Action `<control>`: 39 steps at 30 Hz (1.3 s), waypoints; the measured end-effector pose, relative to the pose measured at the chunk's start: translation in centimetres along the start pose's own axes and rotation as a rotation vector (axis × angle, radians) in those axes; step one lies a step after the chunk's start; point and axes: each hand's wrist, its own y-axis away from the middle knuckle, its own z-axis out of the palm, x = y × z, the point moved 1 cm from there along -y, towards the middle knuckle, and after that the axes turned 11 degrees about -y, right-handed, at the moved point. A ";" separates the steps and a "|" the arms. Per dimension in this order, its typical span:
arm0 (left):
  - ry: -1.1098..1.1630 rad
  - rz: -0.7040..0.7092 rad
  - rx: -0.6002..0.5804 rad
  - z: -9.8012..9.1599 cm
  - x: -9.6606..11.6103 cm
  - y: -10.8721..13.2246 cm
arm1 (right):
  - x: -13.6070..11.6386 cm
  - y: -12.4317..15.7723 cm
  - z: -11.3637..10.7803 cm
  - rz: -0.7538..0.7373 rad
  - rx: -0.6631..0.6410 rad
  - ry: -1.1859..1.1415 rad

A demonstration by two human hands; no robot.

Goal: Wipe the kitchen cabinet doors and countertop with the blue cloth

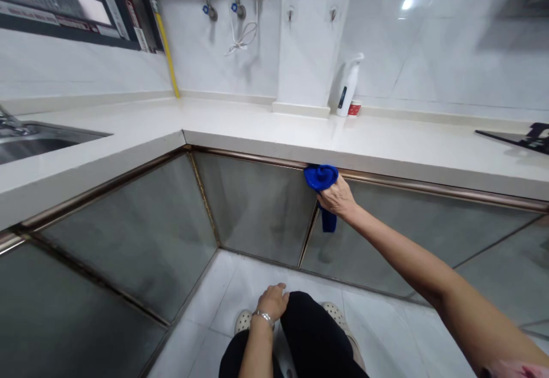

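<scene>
My right hand is stretched out and closed on a blue cloth, pressing it against the bronze trim strip just under the white countertop. A tail of the cloth hangs down below the hand in front of the grey cabinet door. My left hand, with a bracelet at the wrist, rests on my knee in dark trousers, fingers curled loosely and holding nothing.
A white spray bottle and a small red container stand at the back wall. A steel sink is at left, a black hob at right. Pipes, valves and sockets hang on the tiled wall. White floor tiles lie below.
</scene>
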 end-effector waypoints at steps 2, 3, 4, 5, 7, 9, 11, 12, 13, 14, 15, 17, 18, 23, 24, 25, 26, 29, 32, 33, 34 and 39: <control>-0.005 0.008 0.006 -0.2 0.7 0.0 | -0.6 -0.3 0.4 0.041 0.002 0.028; -0.010 0.014 0.008 -0.3 1.1 -0.1 | -1.1 -0.6 0.6 0.071 0.006 0.040; -0.014 0.024 0.012 -0.4 1.6 -0.2 | -1.6 -1.0 1.0 0.104 0.016 0.047; -0.019 0.038 0.015 -0.5 2.2 -0.3 | -2.1 -1.5 1.4 0.134 0.033 0.048; -0.027 0.070 0.016 -0.6 3.3 -0.4 | -3.1 -2.7 2.2 0.179 0.069 0.032; -0.031 0.101 0.014 -0.6 4.4 -0.6 | -4.1 -4.1 2.9 0.194 0.075 -0.002; -0.032 0.125 0.013 -0.5 5.1 -0.6 | -5.0 -5.5 3.5 0.176 0.048 -0.048; -0.032 0.134 0.012 -0.5 5.4 -0.6 | -5.5 -6.2 3.7 0.162 0.033 -0.070; -0.031 0.140 0.011 -0.5 5.5 -0.6 | -5.9 -6.9 3.8 0.148 0.021 -0.089; -0.032 0.143 0.009 -0.5 5.5 -0.5 | -6.4 -7.6 3.8 0.137 0.009 -0.104; -0.033 0.144 0.006 -0.5 5.4 -0.5 | -6.8 -8.2 3.9 0.129 -0.005 -0.114; -0.039 0.139 -0.002 -0.4 5.0 -0.4 | -7.8 -9.5 3.8 0.109 -0.041 -0.129; -0.044 0.134 -0.005 -0.4 4.8 -0.3 | -8.3 -10.2 3.8 0.088 -0.062 -0.137; -0.074 0.083 -0.033 -0.1 3.8 -0.7 | -11.4 -14.0 4.1 -0.077 -0.120 -0.174; -0.074 0.068 -0.039 0.0 3.5 -0.9 | -11.9 -14.6 4.0 -0.098 -0.123 -0.174; -0.071 0.052 -0.042 0.1 3.2 -1.1 | -12.2 -15.1 3.9 -0.112 -0.124 -0.172; -0.063 0.036 -0.043 0.2 2.7 -1.2 | -12.4 -15.3 3.7 -0.125 -0.129 -0.168; -0.023 0.004 -0.033 0.6 1.0 -1.5 | -11.6 -14.8 2.6 -0.166 -0.143 -0.157; 0.012 -0.011 -0.007 0.9 -1.0 -1.5 | -9.4 -13.0 1.3 -0.196 -0.154 -0.135; 0.020 -0.013 0.003 1.0 -1.5 -1.6 | -8.5 -12.2 0.9 -0.197 -0.160 -0.125; 0.028 -0.012 0.013 1.0 -2.0 -1.7 | -7.7 -11.5 0.6 -0.193 -0.164 -0.115; 0.073 0.031 0.035 1.4 -2.9 -2.5 | -3.1 -6.5 -0.3 -0.104 -0.085 -0.070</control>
